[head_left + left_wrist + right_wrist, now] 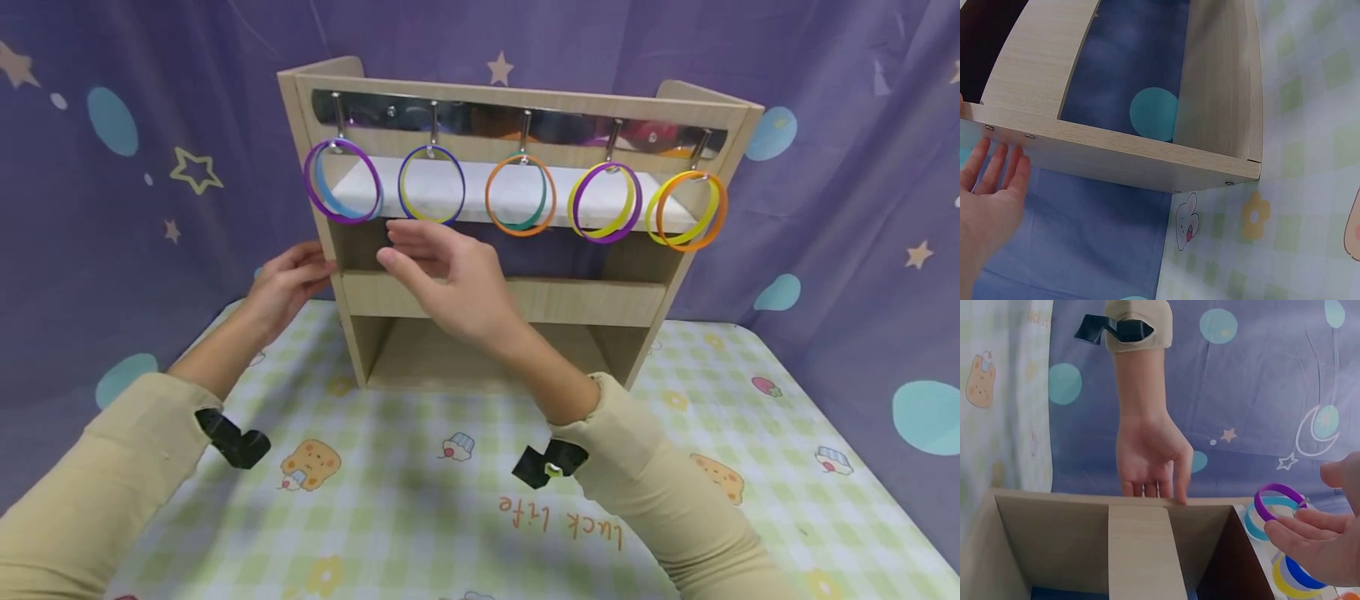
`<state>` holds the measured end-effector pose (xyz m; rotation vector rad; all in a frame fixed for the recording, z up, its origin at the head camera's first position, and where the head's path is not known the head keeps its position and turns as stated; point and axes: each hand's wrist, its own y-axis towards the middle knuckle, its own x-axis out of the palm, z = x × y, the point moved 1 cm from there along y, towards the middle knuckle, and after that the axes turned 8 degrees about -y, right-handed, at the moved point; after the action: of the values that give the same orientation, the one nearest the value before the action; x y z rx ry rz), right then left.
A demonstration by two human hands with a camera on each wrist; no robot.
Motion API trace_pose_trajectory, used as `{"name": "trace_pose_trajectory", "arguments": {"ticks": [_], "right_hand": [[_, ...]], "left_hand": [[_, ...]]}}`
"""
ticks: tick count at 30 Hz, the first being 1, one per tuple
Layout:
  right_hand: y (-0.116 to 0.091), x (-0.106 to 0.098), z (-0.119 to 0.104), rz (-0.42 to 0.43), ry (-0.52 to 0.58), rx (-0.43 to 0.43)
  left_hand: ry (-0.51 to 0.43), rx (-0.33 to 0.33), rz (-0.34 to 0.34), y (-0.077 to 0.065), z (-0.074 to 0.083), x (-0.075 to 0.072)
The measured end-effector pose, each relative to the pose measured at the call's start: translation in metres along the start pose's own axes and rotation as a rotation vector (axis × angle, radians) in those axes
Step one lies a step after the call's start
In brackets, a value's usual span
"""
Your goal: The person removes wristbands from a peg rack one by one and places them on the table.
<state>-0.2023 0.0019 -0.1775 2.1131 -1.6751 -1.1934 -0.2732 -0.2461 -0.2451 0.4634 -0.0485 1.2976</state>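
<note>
A pale wooden shelf unit (502, 300) stands on the table, with a metal hook rail (480, 119) across its upper front. My left hand (288, 279) touches the unit's left side panel (1122, 164). In the left wrist view its fingers lie straight along the outer face, and the thumb is by the front edge. Held up before the shelf, my right hand (457, 279) has nothing in it, its fingers extended and thumb apart. Just above its fingertips hangs a blue and yellow pair of wristbands (462, 185). Beside that pair, a purple and light blue pair (380, 190) hangs on the leftmost hook.
Further right on the rail hang an orange and teal pair of wristbands (489, 208), a purple and yellow pair (637, 204) and an orange and yellow pair (722, 218). A green-checked cloth (390, 517) covers the table. Purple curtains (847, 208) enclose the back and sides.
</note>
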Motion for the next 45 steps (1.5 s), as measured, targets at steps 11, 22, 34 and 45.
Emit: {"name": "trace_pose_trajectory", "arguments": {"ticks": [11,22,34,45], "right_hand": [[0.006,0.019,0.003,0.002,0.091,0.132],[0.022,0.034,0.011,0.041,0.621,0.385],[0.030,0.046,0.012,0.210,0.861,0.424],[0.041,0.058,-0.002,0.286,1.089,0.575]], "left_hand": [[-0.004,0.010,0.008,0.000,-0.001,0.002],[-0.006,0.020,0.012,0.001,-0.001,0.002],[0.009,0.016,0.006,0.002,0.000,0.006],[-0.016,0.022,0.012,0.000,0.001,0.004]]}}
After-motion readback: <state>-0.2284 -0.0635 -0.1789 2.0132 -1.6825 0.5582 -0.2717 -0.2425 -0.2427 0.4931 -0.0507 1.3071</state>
